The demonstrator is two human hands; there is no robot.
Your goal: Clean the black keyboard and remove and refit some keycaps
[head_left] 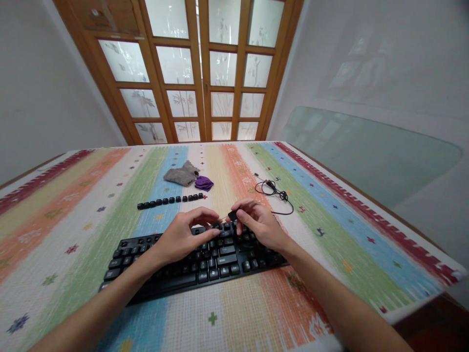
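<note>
A black keyboard (227, 259) lies on the striped tablecloth below both hands, with keycaps off along part of its top row. My right hand (262, 225) is closed round the small black handle of a keycap puller (233, 214) above the keyboard's top edge. Thin wire reaches from that handle toward my left hand (192, 232). The left thumb and fingertips pinch a black keycap (216, 226) near the wire. Whether the wire still touches this keycap is too small to tell. Behind the keyboard, several loose keycaps (170, 200) form a line.
Farther back lie a grey cloth (182, 174) and a purple cloth bundle (203, 183). A coiled black cable (273, 188) with a plug rests to the right, running toward the keyboard. The striped tablecloth (212, 318) covers the table. Wooden glass-paned doors (205, 88) stand beyond.
</note>
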